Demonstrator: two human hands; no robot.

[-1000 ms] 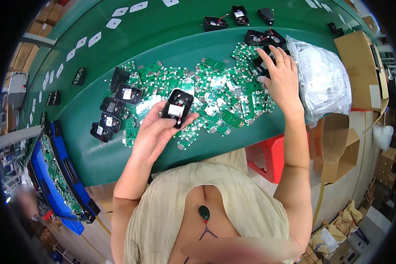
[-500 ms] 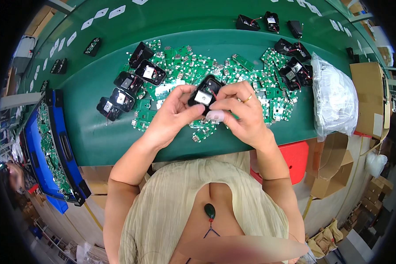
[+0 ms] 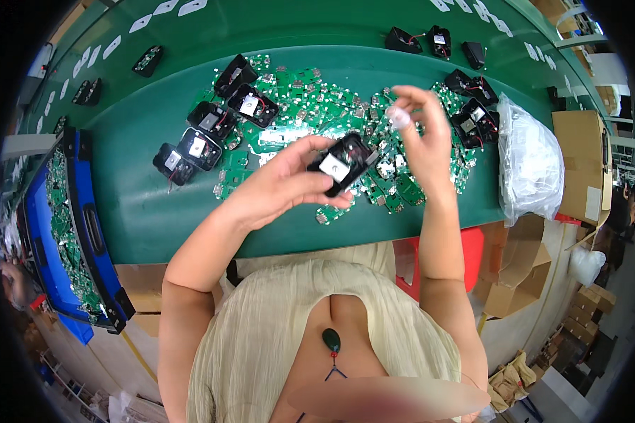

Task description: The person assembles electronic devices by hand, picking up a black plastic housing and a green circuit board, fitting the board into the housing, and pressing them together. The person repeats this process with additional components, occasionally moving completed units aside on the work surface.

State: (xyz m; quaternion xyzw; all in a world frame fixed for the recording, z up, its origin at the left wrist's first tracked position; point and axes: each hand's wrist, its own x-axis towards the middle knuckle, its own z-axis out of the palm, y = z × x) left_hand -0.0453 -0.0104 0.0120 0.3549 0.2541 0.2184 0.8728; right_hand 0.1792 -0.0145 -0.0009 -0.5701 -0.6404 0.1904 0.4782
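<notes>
My left hand (image 3: 289, 180) grips a small black plastic housing (image 3: 347, 156), open side up, with a white square piece and thin red wires inside. A small metallic-looking part shows at its right edge. My right hand (image 3: 427, 134) hovers to the right of the housing, over the circuit boards, its fingers loosely bent and apart with nothing visible in them. A whitish cover wraps its thumb tip. Beneath both hands spreads a loose pile of small green circuit boards (image 3: 300, 95). To the left of the pile sit several similar black housings (image 3: 252, 106) with white pieces and wires.
More black housings (image 3: 475, 121) lie right of the pile, and others (image 3: 439, 42) along the far ledge. A clear plastic bag (image 3: 530, 158) and a cardboard box (image 3: 578, 162) stand at the right. At the left, a blue tray (image 3: 49, 233) holds circuit boards. A red stool (image 3: 473, 257) is below the green table.
My right hand has let go of the black housing and moved up and right over the boards. The left hand still holds the housing, now slightly lower and further right.
</notes>
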